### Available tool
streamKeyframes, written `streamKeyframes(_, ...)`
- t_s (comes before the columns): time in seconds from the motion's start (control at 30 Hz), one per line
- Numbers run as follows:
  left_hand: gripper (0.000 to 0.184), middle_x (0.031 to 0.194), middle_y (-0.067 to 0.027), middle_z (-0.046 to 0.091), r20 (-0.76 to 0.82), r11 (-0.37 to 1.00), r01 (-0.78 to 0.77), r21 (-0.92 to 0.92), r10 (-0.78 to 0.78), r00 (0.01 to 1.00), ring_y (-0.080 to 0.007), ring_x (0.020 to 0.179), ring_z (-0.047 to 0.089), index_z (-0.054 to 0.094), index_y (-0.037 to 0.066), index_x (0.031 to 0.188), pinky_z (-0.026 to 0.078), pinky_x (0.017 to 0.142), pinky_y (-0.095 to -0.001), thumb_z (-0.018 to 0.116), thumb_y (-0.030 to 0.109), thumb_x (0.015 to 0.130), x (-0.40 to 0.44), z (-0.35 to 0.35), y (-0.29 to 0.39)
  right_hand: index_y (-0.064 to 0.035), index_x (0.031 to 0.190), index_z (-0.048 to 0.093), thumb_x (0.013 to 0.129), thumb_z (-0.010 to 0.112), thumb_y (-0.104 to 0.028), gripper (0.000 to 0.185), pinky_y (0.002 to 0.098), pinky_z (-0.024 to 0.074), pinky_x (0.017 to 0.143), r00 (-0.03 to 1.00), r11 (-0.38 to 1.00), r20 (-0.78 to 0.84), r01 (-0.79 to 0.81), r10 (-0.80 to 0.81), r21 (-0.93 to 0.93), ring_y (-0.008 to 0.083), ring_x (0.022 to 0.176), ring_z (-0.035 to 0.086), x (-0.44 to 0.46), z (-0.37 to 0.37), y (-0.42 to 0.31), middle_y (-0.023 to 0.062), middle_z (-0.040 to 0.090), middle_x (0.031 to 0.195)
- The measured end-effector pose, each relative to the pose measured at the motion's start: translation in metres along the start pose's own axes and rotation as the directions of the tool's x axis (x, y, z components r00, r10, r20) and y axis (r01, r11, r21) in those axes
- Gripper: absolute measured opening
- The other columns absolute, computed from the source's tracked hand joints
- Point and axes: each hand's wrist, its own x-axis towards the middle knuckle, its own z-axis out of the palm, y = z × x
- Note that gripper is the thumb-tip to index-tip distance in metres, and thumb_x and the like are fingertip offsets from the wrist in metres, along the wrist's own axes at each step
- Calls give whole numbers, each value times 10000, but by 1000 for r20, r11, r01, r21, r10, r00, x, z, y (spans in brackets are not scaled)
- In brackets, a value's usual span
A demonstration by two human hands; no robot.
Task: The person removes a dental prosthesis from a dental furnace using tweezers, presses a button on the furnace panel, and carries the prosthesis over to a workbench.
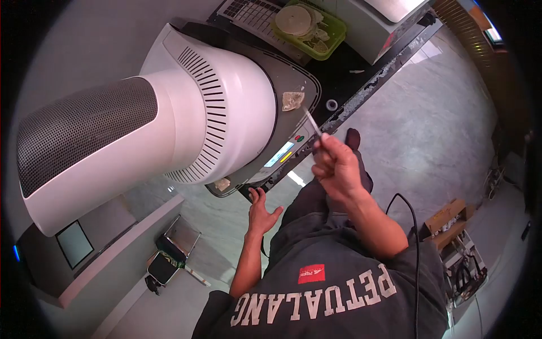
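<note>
My right hand [336,164] is closed round the lower end of a thin metal tool [312,122], whose far tip is close to a small beige mesh-like piece [293,101] on the machine's dark top. My left hand [262,213] has its fingers spread near the machine's front edge and holds nothing. A large white machine [237,107] with a vented ring stands beyond my hands. Its lit display [279,154] and a yellow button [286,157] are left of my right hand. Another small beige piece [222,184] lies at the machine's lower corner.
A green tray [337,35] holds round pale discs and broken pieces. A small round ring [331,105] lies on the black table edge. A grey-white device [361,25] stands at the top. A black cable [415,226] hangs at the right, near a cardboard box [447,216].
</note>
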Motion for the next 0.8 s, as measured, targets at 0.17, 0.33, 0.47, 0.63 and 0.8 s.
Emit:
streamKeyframes(0.17, 1015, 1541, -360, 61, 6, 1000, 12, 1, -12, 1000, -494, 1423, 177, 213, -59, 1482, 293, 1137, -453, 783, 358, 753, 0, 0, 1, -71, 899, 565, 990, 542, -269, 220, 244, 201, 474, 998, 998, 10, -62, 62, -31, 49, 474, 207, -5, 4, 2, -90, 266, 550)
streamKeyframes(0.33, 1014, 1539, -363, 63, 4, 1000, 12, 9, -12, 1000, -498, 1423, 171, 212, -62, 1481, 287, 1142, -452, 781, 357, 753, 0, -2, 4, -72, 896, 562, 989, 544, -269, 219, 242, 196, 473, 1000, 999, 12, -22, 23, -38, 48, 474, 206, -3, 5, -1, -85, 278, 555)
streamKeyframes(0.47, 1014, 1534, -371, 58, 6, 1000, 9, 14, -9, 1000, -503, 1421, 169, 211, -62, 1481, 286, 1141, -453, 781, 357, 753, 0, -1, 2, -74, 893, 563, 986, 552, -265, 212, 244, 198, 475, 1000, 1000, -14, 19, -19, -19, 49, 477, 212, 1, -1, -3, -83, 284, 561)
streamKeyframes(0.63, 1015, 1531, -378, 58, 8, 1000, 9, 3, -9, 1000, -508, 1419, 168, 213, -62, 1480, 288, 1140, -453, 782, 357, 752, 0, 0, 2, -69, 899, 559, 985, 555, -267, 216, 247, 197, 475, 998, 997, 20, -65, 66, -48, 49, 480, 206, -3, 5, 3, -78, 274, 554)
streamKeyframes(0.8, 1014, 1532, -376, 60, 6, 1000, 16, 6, -16, 1000, -509, 1418, 170, 218, -64, 1478, 293, 1136, -458, 784, 358, 750, 0, -1, 3, -66, 894, 566, 985, 554, -279, 232, 242, 197, 473, 999, 1000, -51, 18, -20, -25, 51, 475, 213, 1, 1, -1, -82, 244, 547)
